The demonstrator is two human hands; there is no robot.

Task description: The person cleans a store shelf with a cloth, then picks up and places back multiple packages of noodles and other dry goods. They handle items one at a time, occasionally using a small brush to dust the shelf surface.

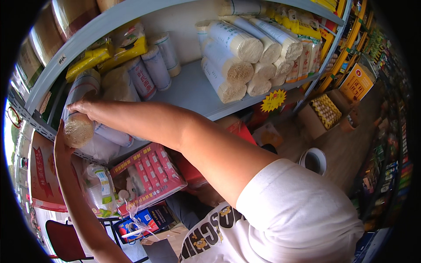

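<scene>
At the left end of a grey metal shelf (189, 93), my right hand (82, 106) grips a paper-wrapped bundle of dried noodles (78, 126) from above. My left hand (61, 143) cups the same bundle at its near end, from the left and underneath. Clear film covers that end, and the bundle lies tilted toward me. Beside it are more wrapped noodle rolls, one standing roll (154, 67) and one with red lettering (140, 77). Yellow packets (126, 51) lie behind them. My right forearm crosses in front of the shelf and hides part of the lower rolls.
Noodle bundles (235, 70) are stacked on the shelf's right side, above a yellow star-shaped tag (273, 100). Below are a red gift box (151, 177), bagged plastic cups (100, 187) and a red chair (64, 240). On the floor stand an egg carton (310, 123) and a white bucket (313, 161).
</scene>
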